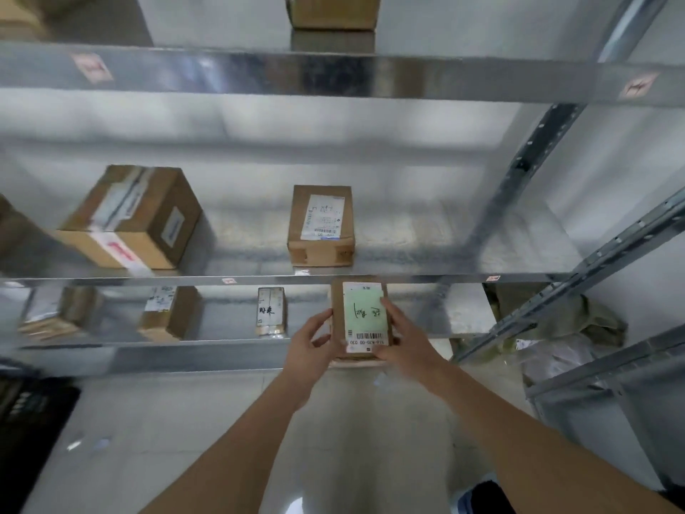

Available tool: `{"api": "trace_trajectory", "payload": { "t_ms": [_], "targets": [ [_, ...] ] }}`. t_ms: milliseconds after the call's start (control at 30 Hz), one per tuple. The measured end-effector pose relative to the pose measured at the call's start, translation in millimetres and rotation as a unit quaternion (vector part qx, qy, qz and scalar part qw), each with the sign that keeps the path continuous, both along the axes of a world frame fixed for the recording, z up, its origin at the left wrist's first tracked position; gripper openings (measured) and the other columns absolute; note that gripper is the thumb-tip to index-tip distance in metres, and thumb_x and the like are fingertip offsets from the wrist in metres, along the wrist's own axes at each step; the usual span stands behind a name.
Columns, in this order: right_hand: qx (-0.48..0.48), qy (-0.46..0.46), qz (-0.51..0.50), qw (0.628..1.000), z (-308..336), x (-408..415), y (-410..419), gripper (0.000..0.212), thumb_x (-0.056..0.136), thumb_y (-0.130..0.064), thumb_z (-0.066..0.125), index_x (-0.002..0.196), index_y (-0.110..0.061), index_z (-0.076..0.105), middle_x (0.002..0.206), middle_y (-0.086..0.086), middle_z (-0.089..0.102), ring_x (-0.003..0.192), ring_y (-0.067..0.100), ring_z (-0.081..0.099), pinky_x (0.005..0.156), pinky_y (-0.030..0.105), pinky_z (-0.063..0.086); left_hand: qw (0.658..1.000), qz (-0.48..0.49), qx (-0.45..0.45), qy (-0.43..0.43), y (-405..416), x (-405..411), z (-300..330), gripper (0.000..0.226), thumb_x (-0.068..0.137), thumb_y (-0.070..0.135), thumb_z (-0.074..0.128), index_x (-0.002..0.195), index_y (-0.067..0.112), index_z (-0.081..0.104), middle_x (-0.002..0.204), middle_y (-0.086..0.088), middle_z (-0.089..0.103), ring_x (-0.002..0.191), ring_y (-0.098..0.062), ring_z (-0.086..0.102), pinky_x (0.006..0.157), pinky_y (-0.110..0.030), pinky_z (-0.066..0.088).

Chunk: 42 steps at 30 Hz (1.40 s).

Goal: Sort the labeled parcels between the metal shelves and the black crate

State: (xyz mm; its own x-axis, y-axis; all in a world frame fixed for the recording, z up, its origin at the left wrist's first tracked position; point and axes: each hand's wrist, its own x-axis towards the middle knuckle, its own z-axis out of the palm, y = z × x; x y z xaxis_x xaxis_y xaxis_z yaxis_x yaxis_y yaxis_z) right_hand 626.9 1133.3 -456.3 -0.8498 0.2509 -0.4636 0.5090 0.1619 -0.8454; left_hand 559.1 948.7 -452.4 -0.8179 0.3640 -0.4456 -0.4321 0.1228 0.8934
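The metal shelves (pixel 333 74) carry 1 box (pixel 332 11) on the top level, 2 boxes (pixel 133 217) (pixel 321 225) well apart on the middle level, and 3 small parcels (pixel 59 313) (pixel 171 312) (pixel 271 310) in a row on the lower level.

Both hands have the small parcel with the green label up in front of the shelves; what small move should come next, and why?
Probably ease the small brown cardboard parcel with the green label, held by the left hand and right hand, forward onto the lower metal shelf, where bare space shows just behind it.
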Motion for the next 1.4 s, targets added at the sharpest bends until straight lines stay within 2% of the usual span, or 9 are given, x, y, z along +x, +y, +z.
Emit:
{"api": "trace_trajectory", "payload": {
  "t_ms": [200, 300, 467, 700, 833, 967, 1133, 1267, 1400],
  "targets": [
    [0.058, 0.027, 0.129, 0.990, 83.0, -38.6, -99.9, 0.106, 0.086, -0.002, 0.076, 0.158, -0.050, 0.016, 0.153, -0.012, 0.047, 0.135, 0.014, 0.054, 0.096, 0.034, 0.059, 0.993, 0.114, -0.002, 0.017, -113.1, -6.5, 74.5, 0.067, 0.085, 0.005, 0.074, 0.141, 0.032, 0.050, 0.121, 0.003, 0.068, 0.105, -0.023, 0.069, 0.077, -0.037, 0.061],
    [0.065, 0.038, 0.182, 0.980, 136.2, -59.5, -161.8, 0.115, 0.087, -0.001, 0.077, 0.161, -0.048, 0.002, 0.144, -0.021, 0.045, 0.116, 0.005, 0.059, 0.076, 0.022, 0.059, 0.988, 0.145, -0.020, 0.041, -179.5, -11.0, 118.2, 0.067, 0.089, 0.008, 0.069, 0.147, 0.029, 0.044, 0.119, 0.005, 0.067, 0.105, -0.021, 0.067, 0.085, -0.039, 0.059],
    [0.104, 0.084, 0.241, 0.961, 208.9, -98.8, -285.0, 0.106, 0.082, 0.005, 0.078, 0.161, -0.039, 0.021, 0.149, -0.020, 0.043, 0.123, 0.004, 0.050, 0.078, 0.018, 0.056, 0.971, 0.223, -0.010, 0.080, -304.4, -14.0, 190.7, 0.062, 0.087, 0.008, 0.071, 0.141, 0.030, 0.051, 0.126, 0.008, 0.066, 0.100, -0.015, 0.070, 0.064, -0.023, 0.057],
    [0.107, 0.129, 0.321, 0.932, 283.5, -114.6, -500.8, 0.107, 0.081, -0.008, 0.084, 0.160, -0.041, 0.019, 0.153, -0.009, 0.049, 0.139, 0.019, 0.048, 0.100, 0.036, 0.054, 0.942, 0.316, 0.015, 0.113, -509.7, 12.8, 276.0, 0.058, 0.082, -0.001, 0.075, 0.131, 0.023, 0.055, 0.127, 0.003, 0.065, 0.094, -0.015, 0.072, 0.068, -0.030, 0.059],
    [0.073, 0.204, 0.370, 0.903, 301.0, -109.6, -623.8, 0.123, 0.048, -0.034, 0.102, 0.142, -0.063, 0.029, 0.133, -0.013, 0.065, 0.127, 0.015, 0.060, 0.103, 0.050, 0.053, 0.920, 0.377, 0.043, 0.101, -619.8, 32.8, 308.5, 0.043, 0.086, -0.002, 0.068, 0.121, 0.022, 0.060, 0.119, -0.004, 0.070, 0.092, -0.020, 0.070, 0.075, -0.039, 0.059],
    [0.073, 0.245, 0.427, 0.868, 316.9, -97.6, -737.6, 0.126, 0.055, -0.035, 0.097, 0.150, -0.056, 0.017, 0.152, -0.013, 0.047, 0.135, 0.007, 0.051, 0.111, 0.037, 0.047, 0.899, 0.420, 0.048, 0.112, -710.6, 61.7, 331.5, 0.044, 0.092, 0.000, 0.059, 0.125, 0.028, 0.060, 0.090, 0.004, 0.076, 0.078, -0.011, 0.071, 0.066, -0.028, 0.057],
    [0.066, 0.300, 0.438, 0.845, 324.7, -94.1, -848.0, 0.115, 0.057, -0.015, 0.098, 0.133, -0.065, 0.028, 0.127, -0.031, 0.053, 0.115, -0.014, 0.055, 0.094, 0.013, 0.049, 0.877, 0.468, 0.018, 0.113, -807.7, 79.2, 342.4, 0.045, 0.093, 0.017, 0.064, 0.136, 0.029, 0.058, 0.109, 0.005, 0.070, 0.106, -0.016, 0.063, 0.082, -0.036, 0.055],
    [0.075, 0.292, 0.435, 0.849, 308.4, -110.0, -925.0, 0.138, 0.037, -0.060, 0.099, 0.151, -0.047, 0.023, 0.140, -0.015, 0.052, 0.125, 0.011, 0.058, 0.099, 0.046, 0.056, 0.877, 0.466, 0.003, 0.118, -867.4, 78.4, 340.2, 0.050, 0.094, 0.019, 0.062, 0.142, 0.029, 0.051, 0.112, 0.009, 0.066, 0.115, -0.017, 0.058, 0.104, -0.045, 0.045],
    [0.110, 0.268, 0.437, 0.851, 283.0, -142.3, -991.2, 0.143, 0.034, -0.071, 0.092, 0.152, -0.045, 0.015, 0.145, -0.014, 0.048, 0.127, 0.015, 0.055, 0.100, 0.048, 0.054, 0.879, 0.463, -0.015, 0.117, -925.0, 51.8, 324.3, 0.055, 0.095, 0.016, 0.062, 0.146, 0.027, 0.046, 0.115, 0.006, 0.065, 0.120, -0.019, 0.055, 0.104, -0.043, 0.043]
  ]
}}
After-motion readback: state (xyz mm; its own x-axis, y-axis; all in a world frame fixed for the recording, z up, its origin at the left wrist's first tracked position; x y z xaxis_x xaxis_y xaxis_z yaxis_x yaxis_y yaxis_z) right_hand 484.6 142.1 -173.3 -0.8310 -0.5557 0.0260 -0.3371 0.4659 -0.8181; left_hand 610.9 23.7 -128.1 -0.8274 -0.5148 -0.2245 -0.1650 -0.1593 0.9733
